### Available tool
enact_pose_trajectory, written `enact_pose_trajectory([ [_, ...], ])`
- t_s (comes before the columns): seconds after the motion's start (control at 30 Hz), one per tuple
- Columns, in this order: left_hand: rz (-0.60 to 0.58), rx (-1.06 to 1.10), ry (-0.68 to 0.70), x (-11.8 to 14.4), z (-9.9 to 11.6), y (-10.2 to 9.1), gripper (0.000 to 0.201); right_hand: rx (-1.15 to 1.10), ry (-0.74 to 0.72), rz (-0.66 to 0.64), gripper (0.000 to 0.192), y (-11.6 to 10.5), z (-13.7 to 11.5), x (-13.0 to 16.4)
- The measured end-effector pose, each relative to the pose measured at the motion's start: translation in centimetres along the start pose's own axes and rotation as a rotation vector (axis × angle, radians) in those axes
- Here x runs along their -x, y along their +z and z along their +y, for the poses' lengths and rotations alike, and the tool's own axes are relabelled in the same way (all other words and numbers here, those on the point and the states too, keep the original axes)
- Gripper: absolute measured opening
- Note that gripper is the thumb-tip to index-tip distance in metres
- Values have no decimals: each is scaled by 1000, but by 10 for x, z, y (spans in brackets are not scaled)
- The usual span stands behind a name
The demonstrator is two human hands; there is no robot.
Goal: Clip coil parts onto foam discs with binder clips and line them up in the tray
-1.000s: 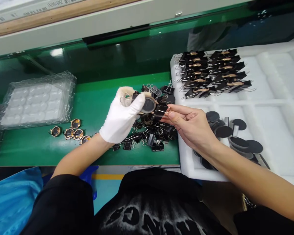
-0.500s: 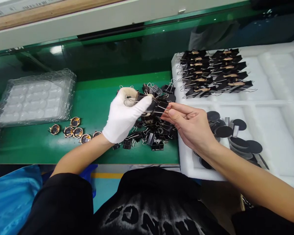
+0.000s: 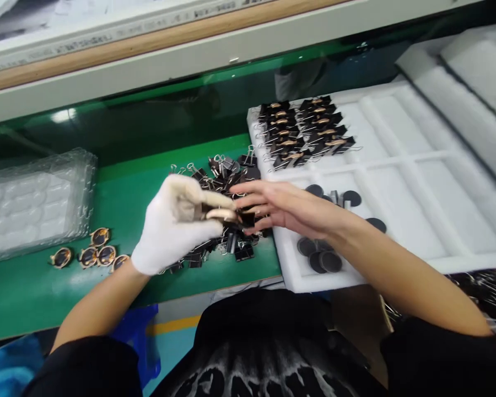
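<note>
My left hand, in a white glove, grips a gold-rimmed watch case edge-on between thumb and fingers. Dark clip parts show at its ends, partly hidden by the glove and blurred. Bare and with fingers stretched out, my right hand is just right of the watch case; whether its fingertips touch it I cannot tell. Beneath both hands lies a heap of black binder clips on the green table. Several loose gold watch cases with dark faces lie to the left.
A white foam tray on the right holds two columns of clipped watch cases and loose black discs. Stacked clear plastic trays stand at the left. White foam pieces lie at the far right. A ledge runs along the back.
My right hand has let go of the binder clip's wire handles and spread its fingers. My left hand has turned the held watch case edge-on. The whole view has shifted.
</note>
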State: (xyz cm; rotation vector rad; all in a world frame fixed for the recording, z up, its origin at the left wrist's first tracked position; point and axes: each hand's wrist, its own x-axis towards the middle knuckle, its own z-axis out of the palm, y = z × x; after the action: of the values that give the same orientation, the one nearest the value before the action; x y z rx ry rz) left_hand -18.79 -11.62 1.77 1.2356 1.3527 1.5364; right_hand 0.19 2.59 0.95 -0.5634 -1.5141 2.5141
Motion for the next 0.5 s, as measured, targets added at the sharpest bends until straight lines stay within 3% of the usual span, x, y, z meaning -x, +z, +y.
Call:
enact_pose_trajectory([
  [0.1, -197, -190, 195, 10, 4, -5, 42, 152, 92, -128, 40, 1, -12, 2],
  [0.17, -249, -373, 319, 12, 2, -8, 42, 221, 103, -171, 36, -6, -17, 7],
  [0.23, -252, -526, 363, 10, 0, -12, 57, 282, 57, -114, 37, -24, -24, 18],
  [0.3, -226, -600, 353, 7, -2, -16, 70, 422, -52, 15, 37, -56, -35, 35],
  [0.43, -189, -677, 287, 2, -3, -21, 58, 859, -378, 472, 30, -143, -57, 69],
  [0.5, -188, -721, 280, 0, -3, -22, 53, 1066, -418, 621, 28, -181, -61, 78],
])
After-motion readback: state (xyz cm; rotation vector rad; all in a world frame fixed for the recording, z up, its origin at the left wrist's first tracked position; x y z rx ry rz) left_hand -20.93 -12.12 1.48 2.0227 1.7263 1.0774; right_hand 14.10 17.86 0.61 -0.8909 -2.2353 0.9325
